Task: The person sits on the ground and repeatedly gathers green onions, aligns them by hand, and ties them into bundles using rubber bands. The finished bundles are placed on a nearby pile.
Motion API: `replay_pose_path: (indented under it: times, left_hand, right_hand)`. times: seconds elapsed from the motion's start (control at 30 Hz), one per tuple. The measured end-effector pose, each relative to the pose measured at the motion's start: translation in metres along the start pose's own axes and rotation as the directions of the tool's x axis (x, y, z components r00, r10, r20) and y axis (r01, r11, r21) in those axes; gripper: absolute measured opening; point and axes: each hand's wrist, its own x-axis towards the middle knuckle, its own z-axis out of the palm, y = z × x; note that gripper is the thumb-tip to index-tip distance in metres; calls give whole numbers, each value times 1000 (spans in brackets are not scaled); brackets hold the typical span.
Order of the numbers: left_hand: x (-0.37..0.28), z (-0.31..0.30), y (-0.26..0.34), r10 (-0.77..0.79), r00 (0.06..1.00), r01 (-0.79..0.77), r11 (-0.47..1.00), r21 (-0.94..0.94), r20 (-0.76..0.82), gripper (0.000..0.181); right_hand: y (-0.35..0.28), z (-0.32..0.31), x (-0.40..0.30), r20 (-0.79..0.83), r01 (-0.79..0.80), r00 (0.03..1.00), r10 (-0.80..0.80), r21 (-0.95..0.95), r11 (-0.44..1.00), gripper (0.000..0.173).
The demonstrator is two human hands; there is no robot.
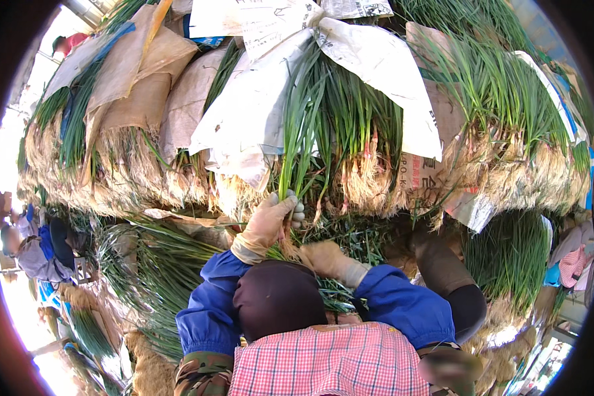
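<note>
Both my hands wear pale gloves with blue sleeves behind them. My left hand [266,222] is closed around the lower stems of a small bunch of green onion-like plants [289,163], whose leaves stand up away from me. The bunch's pale roots [287,246] hang below that hand, towards my dark-covered knee [279,299]. Close to the root ends on the right is my right hand [329,258], slightly blurred with its fingers curled; whether it grips any roots cannot be seen. Beyond them lies a heap of rooted plants [369,168], partly under white printed sacks [376,64].
More rooted plants [505,148] and tan sacking [138,84] extend along the heap. Loose green leaves [173,267] lie at left, another upright bunch [505,252] at right. People sit at the far left [42,257] and far right [571,257]; another is at upper left [69,43].
</note>
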Motion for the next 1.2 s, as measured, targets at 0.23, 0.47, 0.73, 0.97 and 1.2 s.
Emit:
replay_pose_path:
  times: [0.23,0.47,0.73,0.97,1.2]
  left_hand:
    - [-8,5,7,-79,992,63,985,159,100,19]
    - [-2,2,5,155,985,-162,981,-106,-71,25]
    - [-6,-5,7,75,990,-86,992,-92,-115,22]
    - [-10,10,11,38,998,-42,994,-101,-40,19]
    - [-9,3,15,29,999,-32,997,-74,-45,22]
  right_hand:
    - [-4,-79,19,-161,175,979,124,978,-116,29]
    - [19,-106,-16,-221,229,854,470,972,41,23]
    - [55,-299,-169,-605,203,321,728,795,572,27]
    - [147,-377,-237,-998,-835,3,60,30,549,37]
    - [83,-151,-51,-509,31,707,491,716,697,18]
